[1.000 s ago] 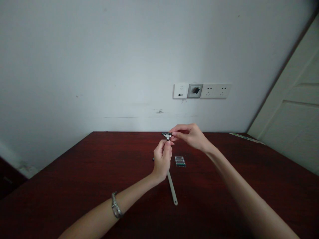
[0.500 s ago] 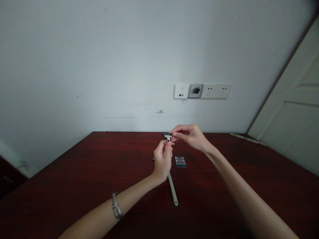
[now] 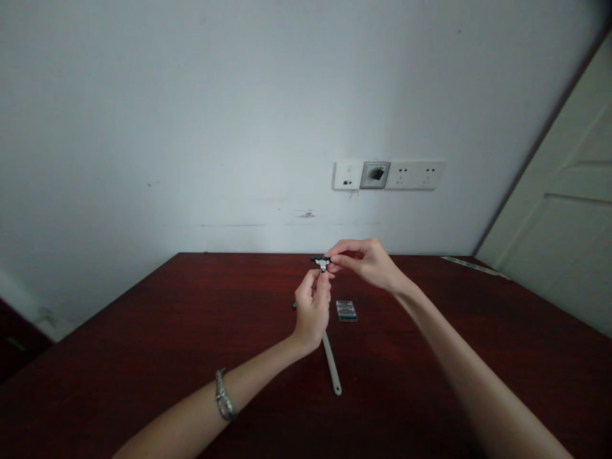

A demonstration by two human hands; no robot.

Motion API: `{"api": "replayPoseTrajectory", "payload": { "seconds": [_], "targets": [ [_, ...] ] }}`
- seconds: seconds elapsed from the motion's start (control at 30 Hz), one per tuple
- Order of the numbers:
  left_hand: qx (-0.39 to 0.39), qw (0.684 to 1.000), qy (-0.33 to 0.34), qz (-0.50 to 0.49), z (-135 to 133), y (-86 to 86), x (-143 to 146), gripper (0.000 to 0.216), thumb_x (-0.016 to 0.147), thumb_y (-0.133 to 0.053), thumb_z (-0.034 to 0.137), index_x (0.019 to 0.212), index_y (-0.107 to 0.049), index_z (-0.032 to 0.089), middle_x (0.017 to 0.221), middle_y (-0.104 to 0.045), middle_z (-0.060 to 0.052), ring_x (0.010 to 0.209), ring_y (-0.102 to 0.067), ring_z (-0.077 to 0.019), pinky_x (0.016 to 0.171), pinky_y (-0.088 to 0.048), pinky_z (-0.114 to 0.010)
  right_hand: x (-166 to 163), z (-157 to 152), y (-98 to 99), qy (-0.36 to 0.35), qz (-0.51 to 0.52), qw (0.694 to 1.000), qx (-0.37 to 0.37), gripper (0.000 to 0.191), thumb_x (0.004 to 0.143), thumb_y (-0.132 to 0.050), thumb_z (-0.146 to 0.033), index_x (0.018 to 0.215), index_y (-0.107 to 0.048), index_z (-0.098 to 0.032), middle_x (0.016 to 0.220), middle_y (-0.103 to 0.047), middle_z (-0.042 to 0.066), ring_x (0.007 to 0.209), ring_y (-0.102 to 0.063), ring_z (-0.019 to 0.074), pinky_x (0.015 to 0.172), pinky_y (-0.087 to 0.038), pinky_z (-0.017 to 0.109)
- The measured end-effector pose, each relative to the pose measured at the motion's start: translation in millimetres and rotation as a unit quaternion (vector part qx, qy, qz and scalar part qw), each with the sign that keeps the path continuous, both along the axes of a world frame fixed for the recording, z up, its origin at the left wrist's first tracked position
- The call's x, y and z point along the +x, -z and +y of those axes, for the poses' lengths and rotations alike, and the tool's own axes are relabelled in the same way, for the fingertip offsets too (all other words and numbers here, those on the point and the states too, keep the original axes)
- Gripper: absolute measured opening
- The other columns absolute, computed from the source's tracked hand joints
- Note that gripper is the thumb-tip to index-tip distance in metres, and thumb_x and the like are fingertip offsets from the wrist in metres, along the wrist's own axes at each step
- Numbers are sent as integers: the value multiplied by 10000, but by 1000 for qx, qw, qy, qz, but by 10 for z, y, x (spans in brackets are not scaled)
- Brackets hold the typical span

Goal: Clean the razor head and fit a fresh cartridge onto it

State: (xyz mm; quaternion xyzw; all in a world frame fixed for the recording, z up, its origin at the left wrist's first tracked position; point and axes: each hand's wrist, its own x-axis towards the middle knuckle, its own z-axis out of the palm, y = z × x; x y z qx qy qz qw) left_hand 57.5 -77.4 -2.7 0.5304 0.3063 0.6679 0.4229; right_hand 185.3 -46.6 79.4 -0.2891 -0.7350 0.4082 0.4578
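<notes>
Razor (image 3: 322, 262) is up above the table (image 3: 215, 306), its silver neck pinched by the left hand (image 3: 312, 307), one end of its black head (image 3: 317, 259) by the right hand (image 3: 367, 260). They seem to be working at the head; the next move likely calls for a steady left grip. The left hand hides the lower razor and the far end of a grey stick (image 3: 331, 364); the contents of the clear case (image 3: 346, 310) are indistinct.

I hold the left hand (image 3: 313, 307) raised, fingers curled, thumb upward. I note the right hand (image 3: 366, 260) just beside it and higher, thumb and fingers pinched. Left forearm (image 3: 258, 368) and right forearm (image 3: 452, 357) converge forward.
</notes>
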Motion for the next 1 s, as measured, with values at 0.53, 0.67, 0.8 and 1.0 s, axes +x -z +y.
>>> {"api": "replayPoseTrajectory", "payload": {
  "seconds": [0.53, 0.67, 0.8, 1.0],
  "targets": [
    [-14, 999, 28, -16, 18, -20, -12, 312, 863, -488, 473, 817, -519, 166, 567, -340, 68, 433, -288, -38, 387, -226, -156, 29, 4, -1, -3, -5, 1000, 3, 137, 731, -674, -249, 776, -684, -121, 692, -671, 33, 662, -647, 136, 699, -549, 307],
    [-30, 998, 49, -29, 41, -29, -25, 319, 846, -509, 483, 819, -523, 165, 573, -351, 68, 418, -276, -31, 366, -197, -149, 23, 62, 48, -10, 10, 1000, 0, 159, 723, -683, -268, 787, -692, -123, 703, -676, 29, 648, -644, 128, 699, -553, 306],
    [-34, 996, 72, -38, 40, -43, -29, 305, 843, -519, 473, 837, -519, 168, 577, -353, 69, 410, -275, -29, 357, -189, -150, 27, 88, 72, -9, 22, 1000, -4, 175, 715, -693, -282, 798, -703, -128, 733, -685, 35, 672, -649, 131, 719, -554, 308],
    [-41, 994, 91, -44, 13, -59, -22, 275, 840, -531, 451, 858, -497, 179, 593, -354, 71, 417, -288, -30, 367, -196, -153, 29, 76, 65, -8, 31, 999, -11, 183, 713, -697, -294, 802, -715, -134, 748, -688, 40, 681, -665, 144, 721, -566, 322]
  ]
}}
